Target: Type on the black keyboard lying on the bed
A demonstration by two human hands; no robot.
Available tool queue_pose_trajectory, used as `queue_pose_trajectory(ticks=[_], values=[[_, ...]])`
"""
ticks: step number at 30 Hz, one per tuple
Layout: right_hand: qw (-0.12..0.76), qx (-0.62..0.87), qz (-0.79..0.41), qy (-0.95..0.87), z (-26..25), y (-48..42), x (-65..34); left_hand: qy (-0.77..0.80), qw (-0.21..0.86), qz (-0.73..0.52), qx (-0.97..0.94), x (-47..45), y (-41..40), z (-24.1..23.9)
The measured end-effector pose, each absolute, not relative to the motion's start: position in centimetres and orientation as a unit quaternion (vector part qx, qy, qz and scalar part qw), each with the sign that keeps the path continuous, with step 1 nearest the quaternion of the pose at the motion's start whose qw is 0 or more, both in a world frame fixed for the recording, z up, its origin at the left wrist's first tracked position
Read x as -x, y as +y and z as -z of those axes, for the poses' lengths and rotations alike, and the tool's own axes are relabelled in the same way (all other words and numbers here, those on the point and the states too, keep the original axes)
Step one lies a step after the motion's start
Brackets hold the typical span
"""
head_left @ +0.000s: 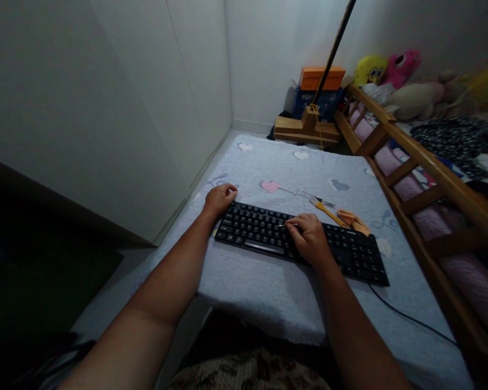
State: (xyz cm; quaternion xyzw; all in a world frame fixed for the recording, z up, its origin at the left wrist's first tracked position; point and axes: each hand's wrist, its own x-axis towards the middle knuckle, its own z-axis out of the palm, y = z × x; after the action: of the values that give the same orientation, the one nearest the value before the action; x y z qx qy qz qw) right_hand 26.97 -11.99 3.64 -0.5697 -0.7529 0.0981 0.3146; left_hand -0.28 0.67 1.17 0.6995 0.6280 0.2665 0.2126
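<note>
A black keyboard lies at a slant on the cloth-covered table. My left hand is at its upper left corner, fingers curled against the edge. Over the keys right of the middle, my right hand pinches a thin stick with a pale tip, like a cotton swab, its tip down at the keys. Behind the keyboard lie a yellow brush with pale bristles, thin metal tweezers and a folded orange cloth. A slender stick lies left of the tweezers.
A light blue cloth with hearts covers the table. The keyboard's cable runs off to the right. A wooden bed rail borders the right side, a white cabinet the left. Beyond the table stands a wooden base with a dark pole.
</note>
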Motion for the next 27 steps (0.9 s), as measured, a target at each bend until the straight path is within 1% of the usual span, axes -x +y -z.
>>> queue_pose_trajectory(ticks=[12, 27], values=[[0.340, 0.575, -0.095, -0.738, -3.4, -12.1, -28.1, 0.627, 0.217, -0.275, -0.696, 0.4, 0.7, -0.9], [0.341, 0.571, -0.115, -0.738, -3.2, -12.1, -27.5, 0.631, 0.214, -0.269, -0.695, 0.5, 0.9, -0.7]])
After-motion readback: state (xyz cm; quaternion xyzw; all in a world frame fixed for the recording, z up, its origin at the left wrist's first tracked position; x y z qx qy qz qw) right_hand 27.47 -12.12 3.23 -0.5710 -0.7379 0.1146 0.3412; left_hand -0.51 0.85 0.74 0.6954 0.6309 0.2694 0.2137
